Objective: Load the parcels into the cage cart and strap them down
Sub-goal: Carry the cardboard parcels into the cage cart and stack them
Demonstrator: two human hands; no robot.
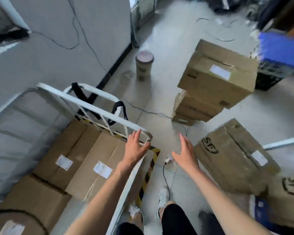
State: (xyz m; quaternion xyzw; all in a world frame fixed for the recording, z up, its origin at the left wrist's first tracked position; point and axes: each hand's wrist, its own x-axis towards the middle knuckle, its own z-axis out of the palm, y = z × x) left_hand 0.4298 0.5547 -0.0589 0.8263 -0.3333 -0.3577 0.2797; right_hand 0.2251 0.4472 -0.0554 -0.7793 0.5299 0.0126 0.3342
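Parcels lie flat, side by side, inside the cage cart. Their white labels face up, and they sit below and to the left of both hands. The left hand reaches out over the cart's near corner with its fingers straight and close together, holding nothing. Its fingertips overlap the white top rail, but whether they touch it cannot be told. The right hand hangs over the floor, apart from the cart, with fingers straight and thumb spread wide, and it holds nothing either. Just to its right a printed parcel stands tilted, near the fingers but not touching them. Black straps hang on the cart's far rail, well beyond either hand. Farther out on the floor rises a stack of parcels. A tall paper cup stands to its left near the wall, and a blue crate sits to its right. A black cable runs along the floor below the right hand.
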